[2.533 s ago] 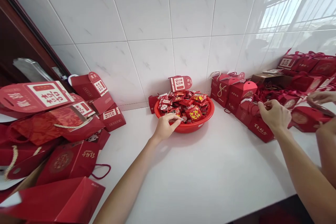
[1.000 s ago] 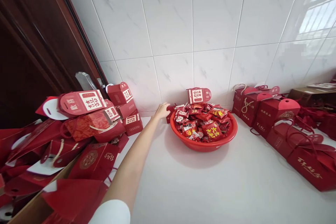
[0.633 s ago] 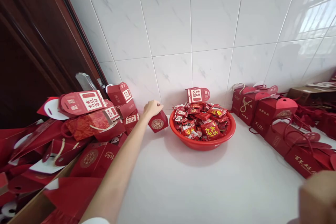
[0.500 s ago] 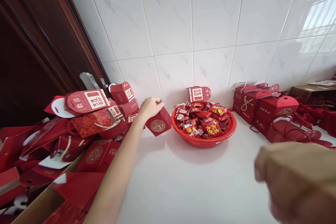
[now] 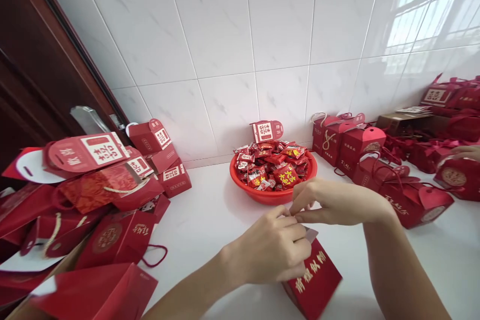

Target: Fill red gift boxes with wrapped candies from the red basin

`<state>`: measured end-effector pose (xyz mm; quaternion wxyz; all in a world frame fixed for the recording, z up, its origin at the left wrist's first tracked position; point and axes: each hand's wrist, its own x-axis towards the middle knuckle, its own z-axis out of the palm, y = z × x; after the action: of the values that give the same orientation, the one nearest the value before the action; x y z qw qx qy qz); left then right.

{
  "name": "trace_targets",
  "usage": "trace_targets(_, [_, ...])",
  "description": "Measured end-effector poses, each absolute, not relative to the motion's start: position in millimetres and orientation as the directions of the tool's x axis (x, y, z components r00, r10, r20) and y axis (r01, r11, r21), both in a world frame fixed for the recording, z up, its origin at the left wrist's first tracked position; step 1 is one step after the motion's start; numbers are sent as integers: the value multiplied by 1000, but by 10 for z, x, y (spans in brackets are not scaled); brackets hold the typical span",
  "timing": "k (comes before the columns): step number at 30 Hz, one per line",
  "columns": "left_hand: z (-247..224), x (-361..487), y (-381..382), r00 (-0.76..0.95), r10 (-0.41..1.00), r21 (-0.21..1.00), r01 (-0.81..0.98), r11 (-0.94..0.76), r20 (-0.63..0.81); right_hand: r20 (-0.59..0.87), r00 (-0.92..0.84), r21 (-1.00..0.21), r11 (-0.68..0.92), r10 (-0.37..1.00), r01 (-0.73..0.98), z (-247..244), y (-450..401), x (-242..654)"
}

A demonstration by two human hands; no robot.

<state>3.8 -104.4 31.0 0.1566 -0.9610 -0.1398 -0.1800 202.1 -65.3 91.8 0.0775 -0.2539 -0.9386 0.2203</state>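
Observation:
A red gift box [image 5: 317, 280] with gold characters stands tilted at the front centre, and my left hand [image 5: 275, 245] is closed on its upper left side. My right hand [image 5: 326, 202] is just above the box's top, thumb and fingers pinched together; what they hold, if anything, is too small to make out. Right behind my hands sits a red bowl [image 5: 240, 187] heaped with red-wrapped sweets [image 5: 277, 165]. Behind the bowl, a small box [image 5: 267, 131] with a white label leans near the wall.
Red boxes [image 5: 101, 240] pile up at the left, with smaller boxes [image 5: 174, 177] beside them. More corded boxes [image 5: 405, 190] line the right. Another person's hand [image 5: 467, 152] touches a red box [image 5: 455, 177] at the far right.
The box that stood by the bowl's left is gone from there, and a box is now under my hands at the front. My right hand has come in from the right; the view has shifted right.

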Motion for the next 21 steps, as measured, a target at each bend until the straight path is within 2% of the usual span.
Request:
trace_targets(3, [240, 76, -1015, 877, 197, -300, 350, -887, 439, -74, -839, -452, 732, 539, 510, 883, -604, 1987])
trace_targets(7, [199, 104, -1112, 870, 249, -280, 388, -878, 425, -187, -809, -430, 694, 557, 577, 854, -549, 1925])
trace_targets(10, [141, 115, -1251, 889, 314, -239, 402, -884, 333, -262, -775, -404, 664, 575, 629, 835, -558, 1885])
trace_targets(13, [92, 104, -1360, 885, 425, -215, 460, -861, 190, -309, -680, -325, 598, 664, 732, 821, -588, 1843])
trace_targets(17, [156, 20, -1423, 814, 568, -137, 580, -803, 120, -381, -552, -197, 518, 742, 832, 804, -609, 1756])
trace_targets(21, [380, -164, -1417, 730, 676, 13, 678, -735, 100, -376, -549, -111, 552, 747, 827, 769, -634, 1626])
